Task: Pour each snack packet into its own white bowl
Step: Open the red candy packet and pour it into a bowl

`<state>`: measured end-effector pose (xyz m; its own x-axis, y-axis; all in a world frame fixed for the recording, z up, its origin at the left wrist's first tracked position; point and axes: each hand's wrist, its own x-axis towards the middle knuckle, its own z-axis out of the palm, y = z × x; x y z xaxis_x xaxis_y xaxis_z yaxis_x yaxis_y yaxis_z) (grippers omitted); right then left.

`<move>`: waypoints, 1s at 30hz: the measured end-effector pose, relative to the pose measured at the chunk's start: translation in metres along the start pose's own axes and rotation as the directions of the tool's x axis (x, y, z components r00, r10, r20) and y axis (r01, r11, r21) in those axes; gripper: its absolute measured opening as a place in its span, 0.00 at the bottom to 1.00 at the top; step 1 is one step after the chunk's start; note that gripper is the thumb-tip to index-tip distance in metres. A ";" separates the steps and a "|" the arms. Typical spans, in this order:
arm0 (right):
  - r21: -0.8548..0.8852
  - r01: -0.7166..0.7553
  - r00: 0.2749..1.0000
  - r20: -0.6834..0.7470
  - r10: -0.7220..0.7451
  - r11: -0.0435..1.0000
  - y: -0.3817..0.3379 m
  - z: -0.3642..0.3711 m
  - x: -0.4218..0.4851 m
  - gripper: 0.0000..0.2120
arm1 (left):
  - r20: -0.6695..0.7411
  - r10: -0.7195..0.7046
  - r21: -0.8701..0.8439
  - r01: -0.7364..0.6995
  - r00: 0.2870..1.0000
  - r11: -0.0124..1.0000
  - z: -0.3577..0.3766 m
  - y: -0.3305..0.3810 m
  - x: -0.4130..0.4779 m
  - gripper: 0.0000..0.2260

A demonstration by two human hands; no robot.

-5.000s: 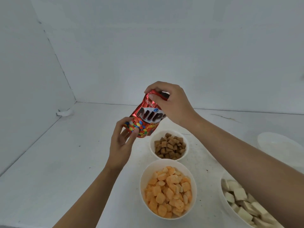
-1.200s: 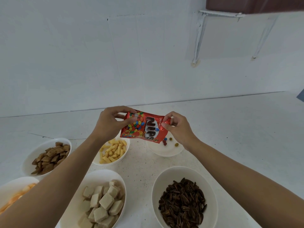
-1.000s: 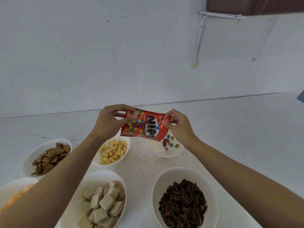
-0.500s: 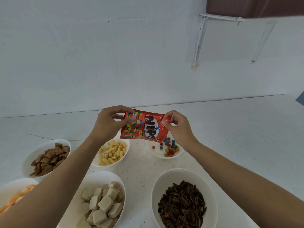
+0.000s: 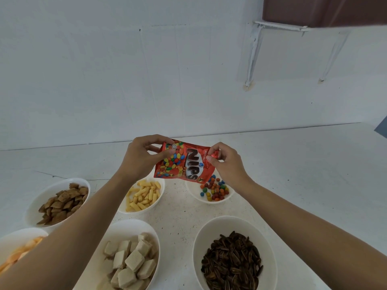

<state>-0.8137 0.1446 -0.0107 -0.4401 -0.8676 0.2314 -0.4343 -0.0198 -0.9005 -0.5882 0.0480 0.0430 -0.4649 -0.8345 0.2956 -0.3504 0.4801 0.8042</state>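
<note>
Red packet (image 5: 188,164), ends pinched by fingers (image 5: 168,152) of left hand (image 5: 138,162) and right hand (image 5: 228,164), pouring candies (image 5: 215,189) into white bowl (image 5: 192,190); next, probably tilt steeper.

Both arms stretched in from the bottom corners, my left hand (image 5: 138,158) and right hand (image 5: 228,165) each pinching the packet (image 5: 189,164) mid-frame.
</note>
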 end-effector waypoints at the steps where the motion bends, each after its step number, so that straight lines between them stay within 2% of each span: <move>1: 0.021 0.010 1.000 -0.015 -0.010 1.000 -0.001 -0.001 0.000 0.08 | -0.002 0.007 -0.011 -0.007 1.000 1.000 0.000 0.001 0.001 0.07; 6: 0.116 0.047 0.995 -0.093 -0.036 0.992 -0.011 -0.005 -0.001 0.07 | -0.010 0.042 -0.036 -0.042 0.999 0.998 -0.005 0.010 0.009 0.06; 10: 0.096 0.031 0.994 -0.110 -0.021 0.995 -0.008 -0.005 -0.002 0.07 | -0.009 0.069 -0.014 -0.069 0.998 0.998 -0.004 0.008 0.007 0.06; 16: -0.047 -0.160 0.984 0.073 0.163 0.986 0.004 0.001 -0.003 0.08 | 0.033 0.048 0.081 -0.051 0.998 0.995 0.003 0.004 0.002 0.07; 23: 0.009 -0.131 0.989 -0.066 0.132 0.991 -0.005 -0.002 0.000 0.07 | 0.004 0.052 0.064 -0.052 0.999 0.997 0.003 0.010 0.005 0.06; 30: 0.077 -0.288 0.957 0.008 0.289 0.954 -0.003 0.000 -0.001 0.07 | 0.019 0.079 0.091 -0.081 0.997 0.993 0.008 0.016 0.007 0.05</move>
<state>-0.8123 0.1453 -0.0080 -0.5404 -0.8404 -0.0413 -0.2268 0.1928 -0.9547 -0.6031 0.0520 0.0538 -0.5066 -0.7885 0.3487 -0.3838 0.5685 0.7277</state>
